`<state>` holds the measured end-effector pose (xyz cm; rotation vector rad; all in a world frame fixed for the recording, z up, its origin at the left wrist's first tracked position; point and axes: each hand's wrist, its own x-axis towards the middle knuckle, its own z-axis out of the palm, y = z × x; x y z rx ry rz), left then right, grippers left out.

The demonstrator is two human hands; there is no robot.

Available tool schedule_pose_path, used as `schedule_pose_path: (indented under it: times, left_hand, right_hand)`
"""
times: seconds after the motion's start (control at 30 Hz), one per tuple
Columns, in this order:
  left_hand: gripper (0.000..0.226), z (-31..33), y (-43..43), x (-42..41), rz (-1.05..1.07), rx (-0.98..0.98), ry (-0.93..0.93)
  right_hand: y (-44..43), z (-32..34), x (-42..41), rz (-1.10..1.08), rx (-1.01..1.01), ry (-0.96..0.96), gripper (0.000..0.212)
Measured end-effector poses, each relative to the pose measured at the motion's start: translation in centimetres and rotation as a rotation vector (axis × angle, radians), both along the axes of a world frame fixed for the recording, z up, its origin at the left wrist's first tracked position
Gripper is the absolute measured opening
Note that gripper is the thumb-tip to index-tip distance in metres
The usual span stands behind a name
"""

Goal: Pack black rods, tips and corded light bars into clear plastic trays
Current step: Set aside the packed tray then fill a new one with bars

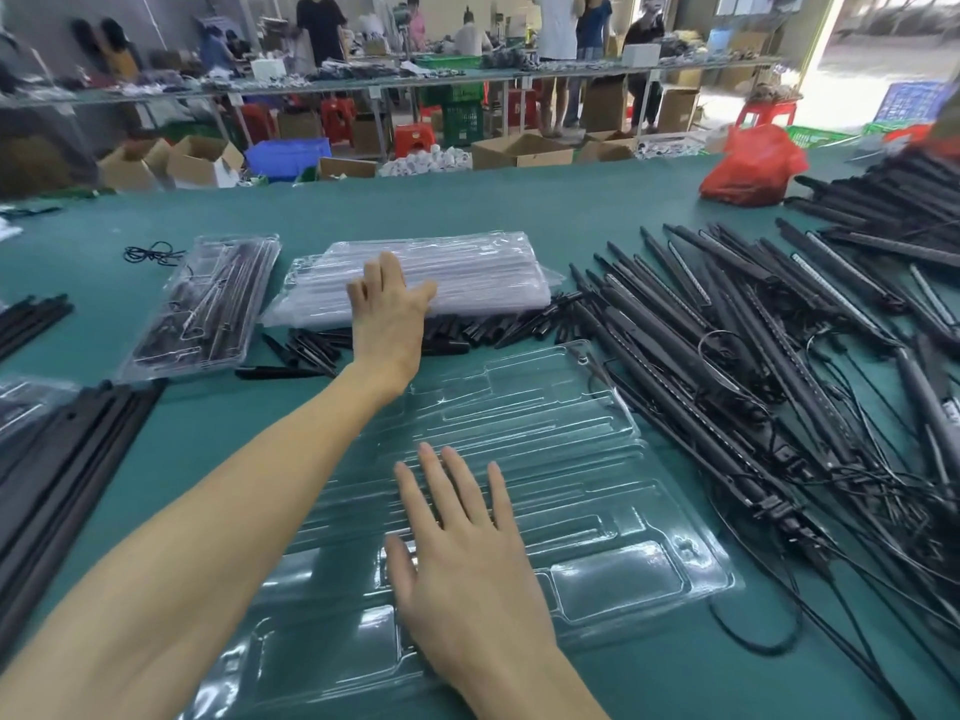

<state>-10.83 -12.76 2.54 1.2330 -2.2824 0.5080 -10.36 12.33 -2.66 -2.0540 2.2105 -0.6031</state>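
Your right hand lies flat with straight fingers on the empty clear tray just in front of you. The tray is see-through, with long grooves and square pockets. Your left hand is open too, its fingers on the stack of clear trays at 12 o'clock. Corded light bars lie in a pile at 2 o'clock.
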Motion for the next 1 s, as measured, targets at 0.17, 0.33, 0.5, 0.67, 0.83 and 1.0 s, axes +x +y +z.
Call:
schedule_pose_path:
  times: [0.17, 0.33, 0.5, 0.67, 0.83, 1.0]
  left_hand:
    - [0.064, -0.3, -0.3, 0.1, -0.007, 0.006, -0.012]
    - [0.053, -0.5, -0.5, 0.0, 0.011, 0.023, -0.006]
    - [0.056, -0.6, -1.3, 0.2, -0.120, 0.033, 0.100]
    - [0.041, -1.2, -2.2, 0.0, -0.105, 0.246, 0.132]
    - [0.046, -1.8, -2.0, -0.3, -0.121, 0.424, 0.028]
    - [0.053, -1.6, -2.0, -0.4, -0.114, 0.475, -0.024]
  right_hand:
    - [-0.1, -0.1, -0.1, -0.006, -0.006, -0.005, 0.064]
    - [0.0, -0.1, -0.2, -0.014, -0.018, -0.007, 0.064]
    - [0.0, 0.0, -0.2, -0.004, 0.000, -0.008, 0.065]
    - [0.0, 0.1, -0.2, 0.000, 0.000, -0.013, 0.063]
    - [0.0, 0.0, -0.2, -0.006, -0.008, -0.014, 0.063]
    - [0.0, -0.1, -0.3, 0.003, 0.014, -0.007, 0.064]
